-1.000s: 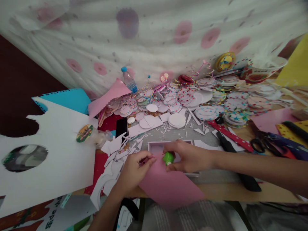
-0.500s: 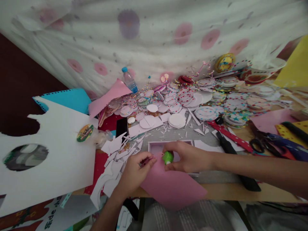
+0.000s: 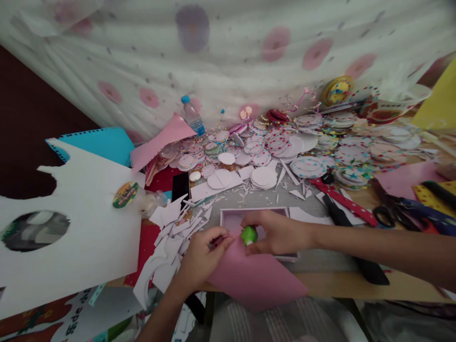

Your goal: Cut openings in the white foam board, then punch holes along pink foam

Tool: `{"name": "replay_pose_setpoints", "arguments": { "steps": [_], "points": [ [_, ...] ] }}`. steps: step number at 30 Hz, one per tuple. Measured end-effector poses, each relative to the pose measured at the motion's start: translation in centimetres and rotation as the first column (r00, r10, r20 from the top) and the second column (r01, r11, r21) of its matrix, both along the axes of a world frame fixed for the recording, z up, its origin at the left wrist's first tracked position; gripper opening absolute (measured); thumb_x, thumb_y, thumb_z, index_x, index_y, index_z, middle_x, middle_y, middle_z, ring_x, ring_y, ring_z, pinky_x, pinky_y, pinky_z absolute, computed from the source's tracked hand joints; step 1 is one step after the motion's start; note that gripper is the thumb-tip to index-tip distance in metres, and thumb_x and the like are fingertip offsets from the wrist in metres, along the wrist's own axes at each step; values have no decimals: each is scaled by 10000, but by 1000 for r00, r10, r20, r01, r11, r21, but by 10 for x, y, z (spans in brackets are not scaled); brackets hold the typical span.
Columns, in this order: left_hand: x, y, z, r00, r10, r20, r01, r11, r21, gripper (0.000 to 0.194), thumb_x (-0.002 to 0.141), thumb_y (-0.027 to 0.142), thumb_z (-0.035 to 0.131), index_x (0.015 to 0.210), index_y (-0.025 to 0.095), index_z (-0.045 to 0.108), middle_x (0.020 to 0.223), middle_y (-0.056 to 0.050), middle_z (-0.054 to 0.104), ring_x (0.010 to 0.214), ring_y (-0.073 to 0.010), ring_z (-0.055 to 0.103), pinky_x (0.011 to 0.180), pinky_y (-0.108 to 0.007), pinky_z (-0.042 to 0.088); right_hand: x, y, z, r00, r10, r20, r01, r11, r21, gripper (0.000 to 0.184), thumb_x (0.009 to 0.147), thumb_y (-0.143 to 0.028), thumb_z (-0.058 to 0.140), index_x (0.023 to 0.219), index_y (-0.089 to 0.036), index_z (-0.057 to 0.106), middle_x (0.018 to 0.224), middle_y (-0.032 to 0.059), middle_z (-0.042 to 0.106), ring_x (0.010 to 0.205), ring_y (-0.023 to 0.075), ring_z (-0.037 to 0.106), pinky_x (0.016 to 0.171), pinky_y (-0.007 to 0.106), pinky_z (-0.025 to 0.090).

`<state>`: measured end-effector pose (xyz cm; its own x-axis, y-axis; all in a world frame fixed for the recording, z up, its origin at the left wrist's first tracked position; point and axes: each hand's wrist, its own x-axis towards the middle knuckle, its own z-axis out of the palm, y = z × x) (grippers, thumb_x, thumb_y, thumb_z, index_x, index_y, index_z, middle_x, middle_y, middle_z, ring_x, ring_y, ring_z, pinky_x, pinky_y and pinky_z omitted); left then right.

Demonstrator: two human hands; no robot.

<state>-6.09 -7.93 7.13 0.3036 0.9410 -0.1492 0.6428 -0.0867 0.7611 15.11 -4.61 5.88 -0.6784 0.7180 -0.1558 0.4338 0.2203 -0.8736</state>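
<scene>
Firstly, left hand (image 3: 203, 255), nearly closed, pinching the edge of one pink sheet (image 3: 258, 282). Right hand (image 3: 277, 232), curled around one small green object (image 3: 249, 234), above a shallow white box (image 3: 231, 219)

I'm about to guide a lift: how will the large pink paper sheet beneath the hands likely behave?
The large pink paper sheet looks thin, so it is probably light. It reaches past the near edge of the wooden table, so that part may sag or swing. Its face looks smooth and uncrumpled, so it might slide easily.
</scene>
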Motion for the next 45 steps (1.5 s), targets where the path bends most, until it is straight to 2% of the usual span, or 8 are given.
{"name": "replay_pose_setpoints", "arguments": {
  "steps": [8, 11, 17, 29, 35, 37, 41, 45],
  "points": [
    [2, 0, -3, 999, -14, -32, 14, 1000, -6, 191, 850, 322, 554, 752, 195, 656, 697, 16, 650, 698, -148, 598, 643, -236, 442, -2, -1, -3, 998, 1, 66, -11, 989, 149, 165, 711, -295, 692, 722, -147, 620, 658, 8, 584, 632, 148, 509, 588, 247, 360],
    [4, 0, 1, 1000, -10, 2, 10, 1000, -20, 161, 820, 312, 597, 922, 209, 666, 876, -10, 698, 832, -172, 637, 755, -261, 486, -3, 0, -2, 998, 16, 63, -25, 989, 149, 146, 711, -282, 689, 746, -151, 634, 684, 17, 617, 640, 151, 534, 597, 246, 366],
    [18, 5, 15, 989, -146, -34, 142, 985, -94, 902, 586, 429, 824, 1373, 235, 430, 1338, -96, 556, 1191, -290, 542, 995, -401, 439, -4, -2, 6, 994, 45, 103, -65, 977, 202, 143, 685, -238, 708, 784, -154, 648, 799, 45, 669, 800, 213, 588, 717, 303, 373],
    [27, 11, 3, 969, -234, -77, 229, 971, -61, 757, 694, 324, 767, 1368, 187, 451, 1346, -92, 557, 1230, -257, 516, 1054, -379, 386, -5, -5, -2, 993, 0, 120, -29, 971, 239, 81, 653, -119, 644, 702, -152, 589, 761, 39, 651, 769, 196, 584, 700, 292, 342],
    [17, 9, 13, 973, -219, -68, 208, 968, -137, 836, 692, 459, 752, 1408, 239, 383, 1387, -90, 515, 1238, -286, 503, 1008, -385, 405, -5, -3, 9, 988, 35, 147, -69, 971, 231, 111, 710, -182, 683, 799, -150, 625, 830, 48, 665, 822, 212, 593, 749, 323, 346],
    [12, 8, 15, 978, -192, -82, 178, 973, -150, 727, 677, 454, 764, 1315, 249, 484, 1264, -63, 609, 1139, -274, 566, 912, -343, 446, -3, -3, 11, 986, 38, 164, -74, 973, 219, 161, 725, -229, 701, 854, -152, 642, 860, 59, 675, 866, 234, 597, 793, 351, 353],
    [4, 2, 8, 981, -140, -133, 129, 988, -89, 155, 802, 321, 652, 915, 215, 652, 826, 23, 674, 803, -179, 617, 703, -250, 427, 1, -4, 11, 981, 65, 182, -97, 980, 174, 223, 739, -301, 715, 906, -163, 660, 852, 51, 681, 852, 233, 608, 827, 375, 358],
    [2, -5, -2, 998, -36, -52, 35, 999, -35, 106, 854, 266, 572, 840, 212, 663, 792, 37, 676, 769, -141, 611, 681, -220, 419, -1, -5, 12, 974, 113, 198, -147, 974, 171, 288, 731, -344, 728, 933, -149, 662, 878, 67, 681, 855, 231, 605, 798, 354, 366]
  ]
}}
